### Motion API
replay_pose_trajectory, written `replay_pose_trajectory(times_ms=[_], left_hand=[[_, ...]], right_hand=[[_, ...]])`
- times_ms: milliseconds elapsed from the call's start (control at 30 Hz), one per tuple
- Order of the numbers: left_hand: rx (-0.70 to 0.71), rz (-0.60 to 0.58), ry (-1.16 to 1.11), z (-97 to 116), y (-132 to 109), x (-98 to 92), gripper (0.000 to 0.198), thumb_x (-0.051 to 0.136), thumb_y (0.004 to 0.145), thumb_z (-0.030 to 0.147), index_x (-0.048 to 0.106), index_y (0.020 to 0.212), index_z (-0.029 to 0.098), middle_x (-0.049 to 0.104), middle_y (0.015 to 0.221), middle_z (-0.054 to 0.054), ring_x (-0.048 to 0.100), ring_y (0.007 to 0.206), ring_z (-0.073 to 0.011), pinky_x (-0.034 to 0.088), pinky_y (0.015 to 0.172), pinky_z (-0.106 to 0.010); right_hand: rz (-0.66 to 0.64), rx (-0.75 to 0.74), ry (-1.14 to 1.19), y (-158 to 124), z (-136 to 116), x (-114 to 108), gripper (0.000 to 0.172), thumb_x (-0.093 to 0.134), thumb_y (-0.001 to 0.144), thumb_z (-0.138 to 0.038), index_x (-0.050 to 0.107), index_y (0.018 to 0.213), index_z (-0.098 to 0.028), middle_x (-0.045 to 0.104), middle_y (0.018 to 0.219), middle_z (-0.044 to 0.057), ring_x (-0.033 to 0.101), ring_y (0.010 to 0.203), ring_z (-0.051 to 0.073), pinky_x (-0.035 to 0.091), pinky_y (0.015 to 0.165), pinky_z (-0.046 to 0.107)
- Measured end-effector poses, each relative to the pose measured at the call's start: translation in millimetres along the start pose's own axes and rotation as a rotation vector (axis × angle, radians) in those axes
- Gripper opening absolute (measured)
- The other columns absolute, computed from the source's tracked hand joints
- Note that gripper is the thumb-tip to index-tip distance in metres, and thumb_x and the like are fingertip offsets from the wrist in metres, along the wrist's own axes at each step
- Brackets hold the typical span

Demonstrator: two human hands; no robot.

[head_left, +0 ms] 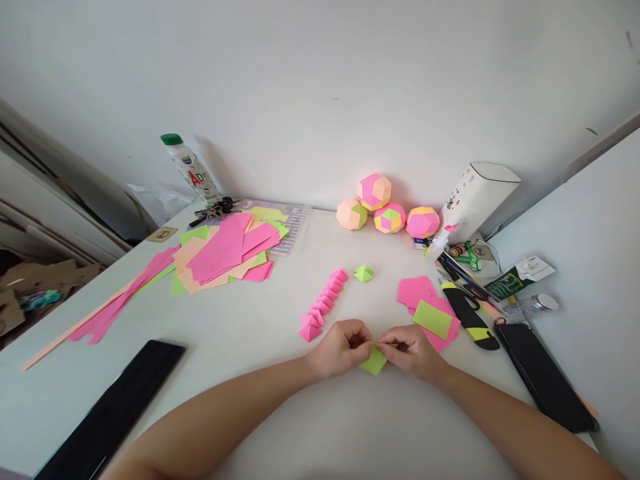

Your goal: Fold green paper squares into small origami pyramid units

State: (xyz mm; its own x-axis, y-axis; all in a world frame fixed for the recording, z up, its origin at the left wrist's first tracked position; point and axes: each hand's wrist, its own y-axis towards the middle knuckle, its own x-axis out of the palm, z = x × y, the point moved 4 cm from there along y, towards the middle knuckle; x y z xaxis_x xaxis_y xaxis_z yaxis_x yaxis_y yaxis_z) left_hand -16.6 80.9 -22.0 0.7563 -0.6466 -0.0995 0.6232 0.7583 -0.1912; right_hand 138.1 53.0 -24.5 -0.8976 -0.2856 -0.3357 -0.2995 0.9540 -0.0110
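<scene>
Between my two hands is a small green piece of paper [374, 362], its lower part showing as a pointed shape. My left hand [346, 347] pinches it from the left, and my right hand [416, 352] pinches it from the right near the top edge. The fingers cover much of the paper's upper part. Just beyond my left hand runs a slanting row of folded pink paper pieces [325, 301]. A folded green paper piece [363, 273] sits past the row's far end. Near my right hand, a green paper rectangle [433, 319] lies on pink paper sheets [419, 291].
Paper balls [389, 217] stand against the wall. Loose coloured paper [220, 253] and a bottle [193, 170] are at the back left. A black flat object [115, 407] lies front left. At right are scissors [470, 317], a black phone [545, 377] and a white container [477, 200].
</scene>
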Motion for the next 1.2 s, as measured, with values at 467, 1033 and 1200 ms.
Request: replay_pose_trajectory(times_ms=[467, 1033, 1200], left_hand=[[-0.003, -0.042, 0.002, 1, 0, 1.9, 0.017, 0.059, 0.075, 0.03, 0.056, 0.072, 0.013, 0.043, 0.055, 0.005, 0.034, 0.048, -0.0059, 0.026, 0.044, -0.018], [-0.027, 0.027, -0.342, -11, 5, -5.0, 0.027, 0.066, 0.068, 0.036, 0.049, 0.065, 0.015, 0.047, 0.057, 0.004, 0.04, 0.05, -0.0073, 0.029, 0.049, -0.021], [-0.019, 0.064, -0.392, -8, 5, -6.8, 0.031, 0.068, 0.066, 0.039, 0.048, 0.065, 0.016, 0.045, 0.056, 0.005, 0.039, 0.05, -0.0068, 0.028, 0.048, -0.02]], right_hand=[[0.016, -0.003, 0.039, 1, -7, -1, 0.013, 0.056, 0.08, -0.026, 0.064, 0.074, -0.017, 0.06, 0.065, 0.001, 0.05, 0.055, 0.013, 0.039, 0.048, 0.022], [0.14, 0.104, 0.33, 2, 2, -11, 0.015, 0.058, 0.075, -0.027, 0.049, 0.065, -0.02, 0.054, 0.05, -0.003, 0.048, 0.044, 0.011, 0.039, 0.044, 0.024], [0.161, 0.059, 0.418, 3, 3, -13, 0.018, 0.054, 0.083, -0.034, 0.048, 0.072, -0.02, 0.059, 0.057, -0.001, 0.051, 0.047, 0.012, 0.04, 0.046, 0.024]])
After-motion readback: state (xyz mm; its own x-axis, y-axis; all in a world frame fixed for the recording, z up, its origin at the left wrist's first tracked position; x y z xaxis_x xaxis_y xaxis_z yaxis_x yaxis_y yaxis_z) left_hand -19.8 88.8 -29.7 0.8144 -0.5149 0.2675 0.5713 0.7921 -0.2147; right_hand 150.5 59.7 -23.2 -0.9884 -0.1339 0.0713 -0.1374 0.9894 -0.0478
